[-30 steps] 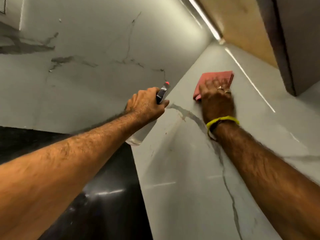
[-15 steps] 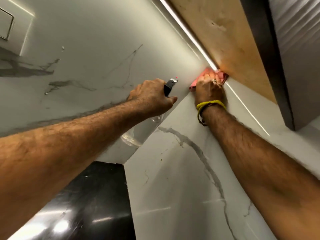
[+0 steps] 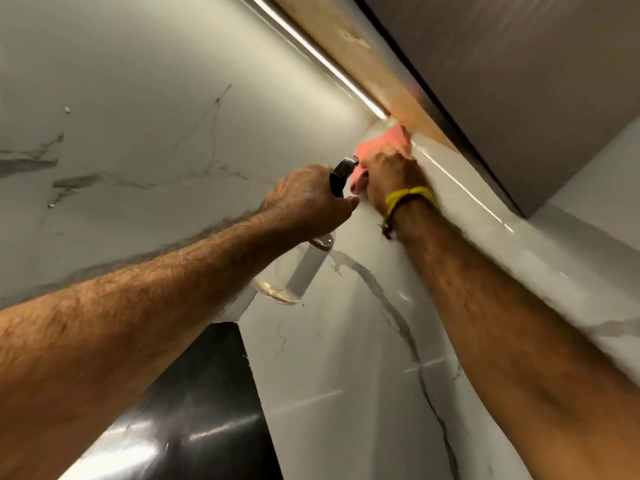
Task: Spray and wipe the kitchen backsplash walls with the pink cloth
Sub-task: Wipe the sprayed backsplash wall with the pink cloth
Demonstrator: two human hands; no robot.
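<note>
My right hand presses the pink cloth against the white marble backsplash wall high in the corner, just under the cabinet's lit underside; its fingers look curled on the cloth. A yellow band circles that wrist. My left hand grips the neck of a clear spray bottle, whose dark nozzle points up toward the cloth. The bottle's body hangs below my fist in front of the corner. The second marble wall runs along the left.
A light strip runs under the wooden cabinet bottom. A grey cabinet front fills the upper right. The glossy black countertop lies below, meeting both walls at the corner.
My right hand has slid the cloth up the right wall into the top corner and keeps it there. The left hand with the bottle has risen closer to it. The view has tilted upward.
</note>
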